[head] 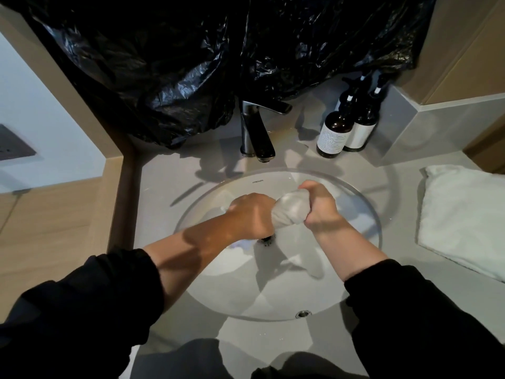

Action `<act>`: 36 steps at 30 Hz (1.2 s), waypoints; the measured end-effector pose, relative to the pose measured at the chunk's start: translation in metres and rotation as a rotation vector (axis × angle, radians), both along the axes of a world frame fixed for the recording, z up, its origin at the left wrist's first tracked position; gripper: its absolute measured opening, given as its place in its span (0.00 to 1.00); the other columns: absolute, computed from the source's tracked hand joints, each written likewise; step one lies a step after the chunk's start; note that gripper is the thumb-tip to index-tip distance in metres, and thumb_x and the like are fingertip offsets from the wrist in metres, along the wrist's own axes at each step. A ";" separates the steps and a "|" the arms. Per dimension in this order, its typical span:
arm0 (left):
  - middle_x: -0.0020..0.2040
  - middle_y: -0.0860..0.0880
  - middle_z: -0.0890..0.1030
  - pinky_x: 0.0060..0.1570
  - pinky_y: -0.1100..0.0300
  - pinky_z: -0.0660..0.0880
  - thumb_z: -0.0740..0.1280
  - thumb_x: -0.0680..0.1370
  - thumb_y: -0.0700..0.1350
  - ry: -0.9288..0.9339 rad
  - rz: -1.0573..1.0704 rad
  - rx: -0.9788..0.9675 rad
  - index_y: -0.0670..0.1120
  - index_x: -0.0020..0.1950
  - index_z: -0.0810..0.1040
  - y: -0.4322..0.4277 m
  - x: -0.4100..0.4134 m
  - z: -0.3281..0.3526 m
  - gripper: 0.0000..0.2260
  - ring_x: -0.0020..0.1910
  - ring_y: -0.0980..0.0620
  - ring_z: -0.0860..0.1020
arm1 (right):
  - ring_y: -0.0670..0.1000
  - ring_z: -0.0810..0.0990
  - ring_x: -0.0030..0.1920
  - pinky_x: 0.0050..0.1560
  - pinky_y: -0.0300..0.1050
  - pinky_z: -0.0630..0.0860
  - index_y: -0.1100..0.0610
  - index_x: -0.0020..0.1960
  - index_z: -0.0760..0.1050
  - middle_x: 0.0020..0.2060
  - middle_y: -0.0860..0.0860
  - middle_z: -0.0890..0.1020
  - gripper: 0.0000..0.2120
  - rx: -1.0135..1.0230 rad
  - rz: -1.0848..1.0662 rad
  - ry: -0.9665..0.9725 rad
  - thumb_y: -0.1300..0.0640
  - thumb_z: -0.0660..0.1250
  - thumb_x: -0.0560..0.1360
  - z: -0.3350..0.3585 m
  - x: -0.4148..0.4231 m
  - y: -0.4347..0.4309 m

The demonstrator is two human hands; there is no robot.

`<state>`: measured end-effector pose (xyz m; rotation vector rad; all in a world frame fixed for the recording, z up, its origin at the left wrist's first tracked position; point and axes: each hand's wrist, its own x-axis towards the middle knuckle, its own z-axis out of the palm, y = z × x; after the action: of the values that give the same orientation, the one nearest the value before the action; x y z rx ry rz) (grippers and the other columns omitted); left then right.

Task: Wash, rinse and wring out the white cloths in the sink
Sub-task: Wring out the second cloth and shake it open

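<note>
A wet white cloth [291, 210] is bunched into a thick twisted roll above the round white sink [276, 307]. My left hand [250, 214] grips its left end and my right hand [318, 205] grips its right end, both fists tight around it. The roll hangs over the dark drain [266, 240], which my left hand partly hides. More white cloth [306, 262] lies low in the basin under my right forearm.
A dark metal faucet [258, 129] stands behind the sink. Two brown pump bottles [343, 127] sit at the back right. A folded white towel [464, 217] lies on the counter to the right. Black plastic sheeting [218, 50] covers the wall behind.
</note>
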<state>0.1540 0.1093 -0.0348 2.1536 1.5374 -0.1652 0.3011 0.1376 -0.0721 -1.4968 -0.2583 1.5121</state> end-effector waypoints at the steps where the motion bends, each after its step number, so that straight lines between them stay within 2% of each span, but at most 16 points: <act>1: 0.38 0.51 0.75 0.36 0.61 0.69 0.69 0.69 0.40 -0.107 0.036 -0.114 0.49 0.40 0.74 0.004 -0.004 -0.003 0.06 0.39 0.47 0.75 | 0.54 0.71 0.36 0.39 0.46 0.70 0.58 0.31 0.65 0.32 0.52 0.67 0.06 0.034 -0.009 -0.003 0.63 0.63 0.60 0.003 -0.003 -0.001; 3: 0.35 0.50 0.77 0.36 0.62 0.71 0.73 0.63 0.38 -0.325 0.098 -0.365 0.47 0.37 0.75 0.010 -0.012 -0.004 0.08 0.37 0.48 0.76 | 0.55 0.68 0.37 0.42 0.49 0.68 0.57 0.29 0.62 0.31 0.52 0.64 0.08 0.074 0.010 0.030 0.61 0.62 0.54 0.008 -0.008 -0.004; 5: 0.38 0.46 0.80 0.39 0.62 0.75 0.71 0.59 0.37 -0.511 0.123 -0.603 0.41 0.42 0.80 0.011 -0.019 -0.007 0.12 0.38 0.48 0.79 | 0.57 0.66 0.39 0.43 0.52 0.66 0.57 0.29 0.60 0.32 0.53 0.63 0.11 0.087 0.032 0.042 0.59 0.62 0.52 0.010 -0.011 -0.009; 8: 0.47 0.40 0.79 0.46 0.55 0.77 0.71 0.57 0.37 -0.673 0.191 -0.890 0.40 0.48 0.81 0.009 -0.023 -0.025 0.19 0.44 0.43 0.79 | 0.56 0.61 0.34 0.34 0.49 0.64 0.54 0.34 0.53 0.35 0.54 0.57 0.19 0.087 0.063 -0.001 0.60 0.61 0.51 0.011 -0.014 -0.010; 11: 0.43 0.42 0.74 0.37 0.61 0.75 0.71 0.55 0.40 -0.787 0.230 -1.044 0.44 0.43 0.81 0.005 -0.021 -0.038 0.17 0.33 0.49 0.76 | 0.52 0.57 0.30 0.31 0.42 0.62 0.52 0.38 0.51 0.33 0.51 0.54 0.17 0.088 0.033 0.025 0.63 0.59 0.59 0.011 -0.015 -0.007; 14: 0.38 0.45 0.71 0.33 0.63 0.73 0.70 0.56 0.39 -0.914 0.269 -1.177 0.45 0.42 0.79 -0.001 -0.021 -0.046 0.15 0.30 0.51 0.72 | 0.53 0.59 0.34 0.34 0.43 0.61 0.53 0.38 0.53 0.35 0.53 0.57 0.22 0.053 0.069 0.010 0.61 0.63 0.51 0.012 -0.019 -0.004; 16: 0.35 0.47 0.71 0.32 0.63 0.72 0.69 0.56 0.40 -0.925 0.285 -1.189 0.46 0.41 0.79 -0.003 -0.020 -0.048 0.14 0.27 0.53 0.71 | 0.55 0.65 0.35 0.36 0.44 0.65 0.56 0.35 0.62 0.34 0.55 0.64 0.18 0.033 0.100 -0.008 0.57 0.68 0.51 0.011 -0.018 -0.003; 18: 0.37 0.47 0.70 0.33 0.63 0.71 0.69 0.56 0.41 -0.896 0.273 -1.137 0.47 0.39 0.80 -0.003 -0.019 -0.046 0.13 0.28 0.53 0.71 | 0.57 0.74 0.36 0.41 0.47 0.74 0.61 0.40 0.71 0.35 0.55 0.72 0.18 0.008 0.105 -0.041 0.50 0.74 0.62 0.010 -0.015 0.000; 20: 0.37 0.46 0.70 0.33 0.63 0.72 0.70 0.56 0.41 -0.901 0.257 -1.125 0.48 0.38 0.81 -0.002 -0.019 -0.043 0.12 0.27 0.54 0.72 | 0.56 0.79 0.41 0.51 0.50 0.77 0.60 0.44 0.74 0.39 0.54 0.77 0.20 -0.006 0.065 -0.088 0.44 0.72 0.69 0.007 -0.013 0.005; 23: 0.34 0.46 0.70 0.31 0.64 0.74 0.69 0.56 0.39 -0.947 0.254 -1.151 0.46 0.39 0.79 -0.004 -0.019 -0.042 0.13 0.26 0.53 0.72 | 0.54 0.81 0.49 0.58 0.51 0.75 0.58 0.49 0.76 0.48 0.53 0.80 0.25 -0.002 0.083 -0.029 0.38 0.70 0.65 0.007 -0.013 0.007; 25: 0.35 0.45 0.68 0.31 0.64 0.74 0.69 0.57 0.38 -1.001 0.252 -1.170 0.45 0.41 0.78 -0.007 -0.020 -0.042 0.14 0.25 0.53 0.72 | 0.54 0.79 0.52 0.56 0.50 0.74 0.56 0.50 0.75 0.49 0.52 0.79 0.27 -0.008 0.086 0.040 0.36 0.69 0.63 0.005 -0.013 0.006; 26: 0.33 0.45 0.69 0.31 0.64 0.74 0.68 0.57 0.38 -1.030 0.250 -1.192 0.44 0.42 0.77 -0.009 -0.020 -0.043 0.14 0.24 0.53 0.72 | 0.54 0.79 0.51 0.52 0.48 0.73 0.56 0.49 0.73 0.45 0.52 0.78 0.24 0.004 0.075 0.074 0.37 0.67 0.67 0.003 -0.013 0.006; 28: 0.29 0.47 0.71 0.30 0.65 0.73 0.66 0.57 0.38 -1.100 0.247 -1.251 0.42 0.44 0.74 -0.013 -0.020 -0.043 0.16 0.23 0.54 0.72 | 0.53 0.77 0.45 0.44 0.45 0.72 0.57 0.44 0.70 0.38 0.51 0.74 0.18 0.016 0.039 0.121 0.41 0.63 0.74 0.004 -0.014 0.005; 30: 0.27 0.49 0.72 0.29 0.66 0.72 0.64 0.58 0.38 -1.182 0.242 -1.298 0.41 0.45 0.72 -0.016 -0.019 -0.042 0.16 0.23 0.55 0.71 | 0.50 0.73 0.36 0.39 0.41 0.69 0.55 0.37 0.66 0.31 0.49 0.68 0.17 0.023 0.000 0.104 0.43 0.62 0.76 0.007 -0.015 0.005; 32: 0.26 0.49 0.72 0.29 0.66 0.71 0.64 0.58 0.37 -1.237 0.246 -1.304 0.41 0.44 0.73 -0.017 -0.018 -0.040 0.15 0.23 0.55 0.71 | 0.49 0.70 0.33 0.38 0.41 0.67 0.54 0.34 0.62 0.29 0.48 0.64 0.18 0.049 -0.010 0.105 0.43 0.61 0.75 0.011 -0.015 0.007; 36: 0.31 0.46 0.70 0.31 0.64 0.72 0.68 0.57 0.39 -1.067 0.274 -1.155 0.42 0.44 0.77 -0.011 -0.016 -0.039 0.16 0.24 0.54 0.72 | 0.50 0.68 0.27 0.34 0.40 0.66 0.54 0.30 0.60 0.24 0.49 0.65 0.20 0.070 0.083 0.126 0.45 0.57 0.77 0.014 -0.007 0.006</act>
<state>0.1376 0.0985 -0.0737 0.8074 0.7194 0.1541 0.2939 0.1440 -0.0581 -1.3450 -0.2990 1.6398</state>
